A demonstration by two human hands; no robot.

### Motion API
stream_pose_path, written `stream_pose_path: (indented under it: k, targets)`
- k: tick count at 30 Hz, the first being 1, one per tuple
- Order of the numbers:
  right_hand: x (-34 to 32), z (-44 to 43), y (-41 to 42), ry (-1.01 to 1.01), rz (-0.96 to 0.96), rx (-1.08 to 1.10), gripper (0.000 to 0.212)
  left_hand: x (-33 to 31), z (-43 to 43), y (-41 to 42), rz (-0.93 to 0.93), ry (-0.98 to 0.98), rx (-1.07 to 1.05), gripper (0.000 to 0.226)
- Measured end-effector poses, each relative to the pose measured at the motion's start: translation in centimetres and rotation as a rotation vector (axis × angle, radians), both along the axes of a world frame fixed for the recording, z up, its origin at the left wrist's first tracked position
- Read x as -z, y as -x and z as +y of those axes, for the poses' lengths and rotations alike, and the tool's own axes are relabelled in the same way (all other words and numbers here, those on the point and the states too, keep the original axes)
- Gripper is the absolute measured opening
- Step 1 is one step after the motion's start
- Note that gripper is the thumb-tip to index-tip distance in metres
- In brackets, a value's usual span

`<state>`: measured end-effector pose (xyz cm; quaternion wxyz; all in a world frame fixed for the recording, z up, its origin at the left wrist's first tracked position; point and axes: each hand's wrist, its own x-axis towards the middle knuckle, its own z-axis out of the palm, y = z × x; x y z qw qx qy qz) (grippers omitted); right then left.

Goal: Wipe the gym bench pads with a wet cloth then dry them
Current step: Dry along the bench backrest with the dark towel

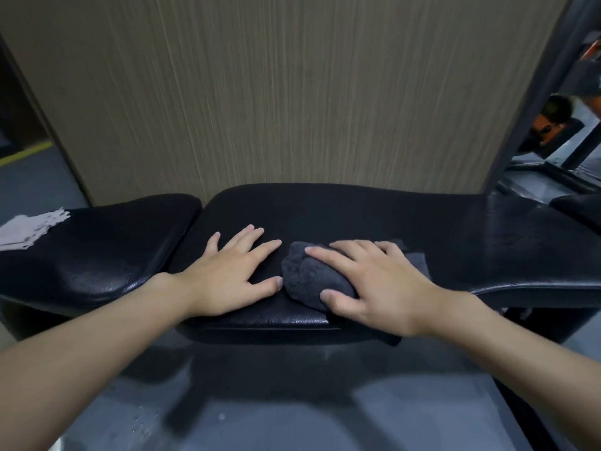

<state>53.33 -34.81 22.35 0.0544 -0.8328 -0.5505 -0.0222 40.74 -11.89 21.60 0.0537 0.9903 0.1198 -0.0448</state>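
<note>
Long pad [357, 216]: black, glossy, runs across your view, with both of your hands on it.

Left hand [227, 275]: flat on the pad's left part, palm down, fingers straight and spread. It grasps nothing and only rests there. The thumb tip sits just beside the dark cloth.

Dark cloth [309, 275]: grey, bunched up, lying on the pad near its middle and toward the near edge. One fold hangs over that near edge, under your right wrist.

Right hand [374, 281]: palm down on the cloth, pressing it onto the pad. The fingers are laid out over the top, fairly straight. The thumb lies against the cloth's near side. This is a pressing hand, not a clenched one.

Seat pad [97, 255]: black, left of the long pad, with a narrow gap between the two.

Pale cloth [29, 229]: folded, well left of the long pad, on the seat pad's far left corner.

Wood panel [276, 92]: upright, directly behind the long pad.

Floor [292, 411]: grey, below the pad's near edge. A few droplets show to the lower left.
</note>
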Motion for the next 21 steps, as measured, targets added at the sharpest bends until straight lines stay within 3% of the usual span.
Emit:
stream_pose_path:
  k: [13, 21]
  targets:
    - [0.1, 10.0, -16.4, -0.035, 0.077, 0.269, 0.063, 0.2, -2.2, -2.8, 0.028, 0.003, 0.010, 0.100]
    - [-0.1, 13.0, -19.4, -0.046, 0.100, 0.390, 0.060, 0.4, -2.2, -2.9, 0.011, 0.000, 0.004, 0.100]
